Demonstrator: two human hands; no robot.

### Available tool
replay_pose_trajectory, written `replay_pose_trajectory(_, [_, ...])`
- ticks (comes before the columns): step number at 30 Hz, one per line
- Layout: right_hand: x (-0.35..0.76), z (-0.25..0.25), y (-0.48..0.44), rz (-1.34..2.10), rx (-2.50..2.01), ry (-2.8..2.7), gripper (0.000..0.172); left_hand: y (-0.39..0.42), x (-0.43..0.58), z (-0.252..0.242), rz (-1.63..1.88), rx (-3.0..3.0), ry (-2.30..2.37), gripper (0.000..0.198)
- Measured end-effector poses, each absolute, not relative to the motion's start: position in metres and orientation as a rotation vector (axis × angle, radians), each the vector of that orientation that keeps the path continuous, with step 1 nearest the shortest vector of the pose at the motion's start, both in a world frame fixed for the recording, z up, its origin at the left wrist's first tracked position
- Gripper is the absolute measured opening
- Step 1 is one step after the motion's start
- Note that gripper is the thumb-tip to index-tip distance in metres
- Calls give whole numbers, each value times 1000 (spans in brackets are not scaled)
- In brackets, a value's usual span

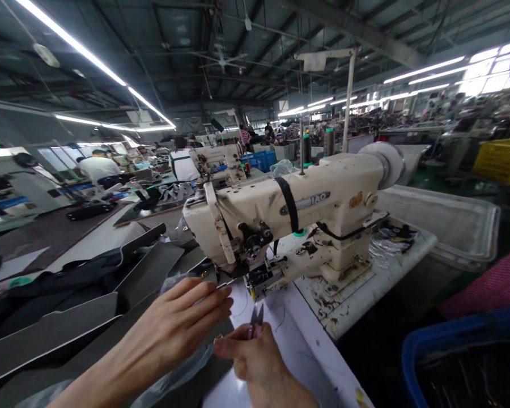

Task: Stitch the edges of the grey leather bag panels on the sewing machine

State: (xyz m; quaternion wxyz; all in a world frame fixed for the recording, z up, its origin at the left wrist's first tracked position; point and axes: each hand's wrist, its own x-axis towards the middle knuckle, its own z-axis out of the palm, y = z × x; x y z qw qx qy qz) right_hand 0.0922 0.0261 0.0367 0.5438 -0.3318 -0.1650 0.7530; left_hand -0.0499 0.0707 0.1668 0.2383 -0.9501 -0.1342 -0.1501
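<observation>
A cream sewing machine [314,195] with a black strap stands in the middle. My right hand [257,354] grips small scissors [255,324] with pinkish handles, their blades a little apart and pointing up at the machine's arm end. Left of it, my left hand [187,314] reaches to the front of the needle area, palm down, fingers together. Whatever lies under those fingers is hidden. Below the machine a white sheet [289,334] carries loose dark threads.
Grey panels and black fabric [72,289] are piled at the left. A blue tub [412,351] stands at the lower right, a pale bin [446,218] behind the machine. A person in white [185,164] is beyond the machine; pink checked cloth [493,280] shows at right.
</observation>
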Motion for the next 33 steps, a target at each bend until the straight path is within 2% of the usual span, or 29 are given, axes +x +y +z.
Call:
replay_pose_trajectory(5, [117,56,58,1280,-850,-394,24,81,-52,178,-511,-2465,-459,21])
replay_pose_trajectory(9, [110,81,90,1106,-785,-273,31,98,-32,176,-790,-2154,-480,25])
replay_pose_trajectory(13, [99,93,98,1165,-750,-137,32,110,-20,164,-859,-2012,-580,18])
replay_pose_trajectory(20, [87,79,81,1431,-737,-23,40,92,-28,150,-764,-1989,-758,21])
replay_pose_trajectory(26, [109,63,84,1278,-829,-24,41,85,-30,143,-757,-2076,-694,38])
replay_pose_trajectory(33, [81,47,94,1559,-808,-112,36,86,-35,130,-740,-2170,-637,41])
